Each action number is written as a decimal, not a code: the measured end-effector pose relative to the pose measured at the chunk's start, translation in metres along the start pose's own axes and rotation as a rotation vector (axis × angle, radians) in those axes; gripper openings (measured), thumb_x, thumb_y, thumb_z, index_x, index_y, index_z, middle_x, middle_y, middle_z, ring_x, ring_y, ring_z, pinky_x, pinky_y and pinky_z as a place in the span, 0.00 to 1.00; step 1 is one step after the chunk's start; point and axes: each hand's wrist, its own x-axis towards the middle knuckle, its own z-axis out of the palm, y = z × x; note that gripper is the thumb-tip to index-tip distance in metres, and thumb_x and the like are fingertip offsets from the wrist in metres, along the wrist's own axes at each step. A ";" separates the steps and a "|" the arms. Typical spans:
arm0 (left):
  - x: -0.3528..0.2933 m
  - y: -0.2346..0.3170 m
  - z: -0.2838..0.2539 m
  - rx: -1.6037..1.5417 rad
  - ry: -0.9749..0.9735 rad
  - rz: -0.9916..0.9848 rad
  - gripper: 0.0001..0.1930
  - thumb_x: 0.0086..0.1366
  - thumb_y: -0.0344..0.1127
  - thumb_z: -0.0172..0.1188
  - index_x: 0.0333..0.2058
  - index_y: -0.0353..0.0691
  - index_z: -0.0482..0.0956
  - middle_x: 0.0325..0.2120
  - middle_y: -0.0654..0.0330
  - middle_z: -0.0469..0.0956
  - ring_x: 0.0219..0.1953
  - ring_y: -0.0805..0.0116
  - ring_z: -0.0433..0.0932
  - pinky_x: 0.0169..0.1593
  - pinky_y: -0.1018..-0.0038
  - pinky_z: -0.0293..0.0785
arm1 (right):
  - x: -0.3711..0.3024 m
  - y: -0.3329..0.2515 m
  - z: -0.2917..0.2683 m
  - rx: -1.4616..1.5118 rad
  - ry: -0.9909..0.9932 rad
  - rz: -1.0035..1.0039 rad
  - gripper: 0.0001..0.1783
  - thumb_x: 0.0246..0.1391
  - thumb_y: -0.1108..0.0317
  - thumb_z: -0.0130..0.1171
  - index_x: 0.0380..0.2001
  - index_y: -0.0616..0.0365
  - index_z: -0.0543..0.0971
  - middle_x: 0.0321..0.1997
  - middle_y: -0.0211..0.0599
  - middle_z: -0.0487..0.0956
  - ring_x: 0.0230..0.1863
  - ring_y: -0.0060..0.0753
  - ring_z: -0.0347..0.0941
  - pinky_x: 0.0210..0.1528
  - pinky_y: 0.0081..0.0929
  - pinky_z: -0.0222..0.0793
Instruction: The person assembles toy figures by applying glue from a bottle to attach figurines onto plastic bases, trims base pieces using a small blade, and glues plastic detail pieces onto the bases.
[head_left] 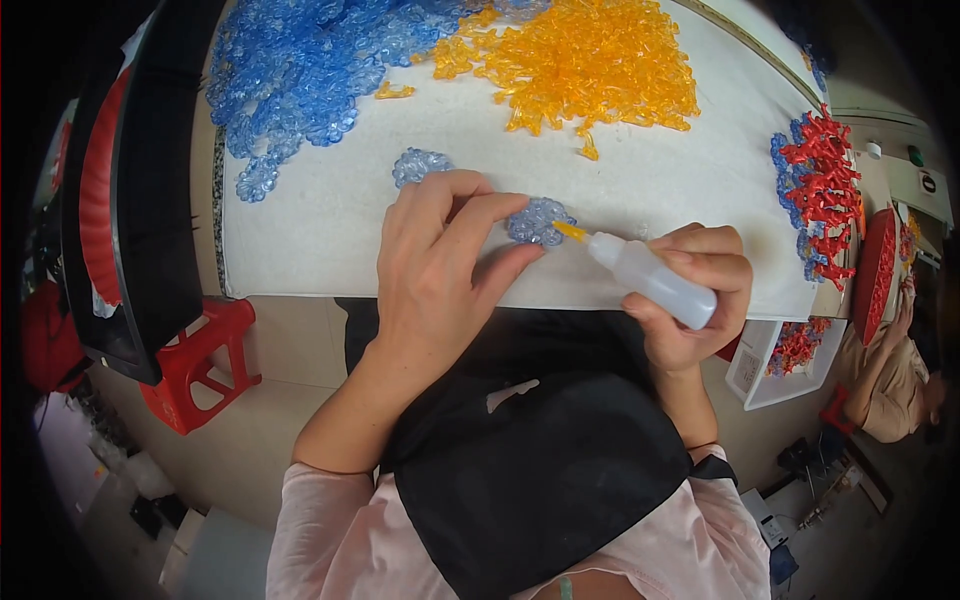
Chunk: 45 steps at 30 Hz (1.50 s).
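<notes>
Gluing a blue bead cluster

Left hand (440,255) pins the blue cluster (538,220); right hand (695,290) aims a squeeze bottle (650,280) with its yellow nozzle touching it.

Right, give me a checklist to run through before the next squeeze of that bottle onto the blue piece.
1. Left hand pins the small clear blue plastic flower piece on the white table cover: ok.
2. Right hand wraps the small translucent white squeeze bottle: ok.
3. Bottle's yellow nozzle meets the blue piece's edge: ok.
4. Left fingers clear of the nozzle tip: ok, though close.
5. Liquid left in the bottle: cannot tell.
6. Second blue flower piece lies apart from the working spot: ok.
</notes>
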 end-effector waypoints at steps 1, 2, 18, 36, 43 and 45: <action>0.001 0.002 -0.002 -0.007 -0.027 -0.015 0.19 0.38 0.29 0.68 0.33 0.39 0.76 0.31 0.60 0.70 0.32 0.63 0.69 0.35 0.73 0.65 | 0.000 0.000 -0.001 0.000 0.002 -0.003 0.25 0.30 0.74 0.72 0.34 0.59 0.70 0.36 0.45 0.72 0.34 0.32 0.72 0.33 0.22 0.68; 0.003 0.004 -0.005 -0.014 -0.053 -0.031 0.19 0.39 0.27 0.69 0.34 0.38 0.77 0.31 0.59 0.70 0.33 0.63 0.70 0.37 0.74 0.66 | 0.001 0.000 -0.002 0.072 0.038 0.028 0.25 0.31 0.76 0.70 0.35 0.59 0.68 0.37 0.46 0.71 0.37 0.33 0.71 0.37 0.23 0.68; 0.049 -0.014 -0.002 0.047 0.116 -0.065 0.06 0.48 0.26 0.61 0.25 0.41 0.72 0.21 0.62 0.73 0.23 0.67 0.72 0.30 0.73 0.63 | 0.014 -0.003 0.007 0.226 0.046 0.415 0.16 0.41 0.84 0.58 0.36 0.63 0.68 0.37 0.40 0.71 0.36 0.28 0.70 0.40 0.20 0.65; 0.038 -0.008 -0.008 -0.097 0.010 -0.120 0.08 0.48 0.24 0.61 0.30 0.37 0.76 0.24 0.59 0.75 0.27 0.65 0.74 0.33 0.73 0.69 | 0.044 -0.004 0.019 0.203 -0.011 0.634 0.05 0.44 0.79 0.59 0.28 0.64 0.76 0.28 0.32 0.78 0.31 0.16 0.71 0.36 0.15 0.67; 0.029 0.007 -0.010 -0.140 -0.014 0.170 0.09 0.45 0.30 0.63 0.28 0.42 0.77 0.25 0.64 0.75 0.28 0.65 0.71 0.33 0.73 0.62 | 0.039 -0.012 0.020 0.176 -0.057 0.608 0.05 0.44 0.79 0.59 0.27 0.63 0.76 0.28 0.31 0.77 0.31 0.17 0.71 0.36 0.15 0.66; 0.024 0.006 -0.010 -0.136 0.001 0.182 0.08 0.45 0.30 0.64 0.28 0.42 0.78 0.24 0.64 0.75 0.28 0.66 0.71 0.32 0.73 0.62 | 0.038 -0.016 0.021 0.160 -0.086 0.571 0.05 0.43 0.79 0.59 0.27 0.63 0.75 0.28 0.32 0.78 0.32 0.17 0.71 0.36 0.16 0.66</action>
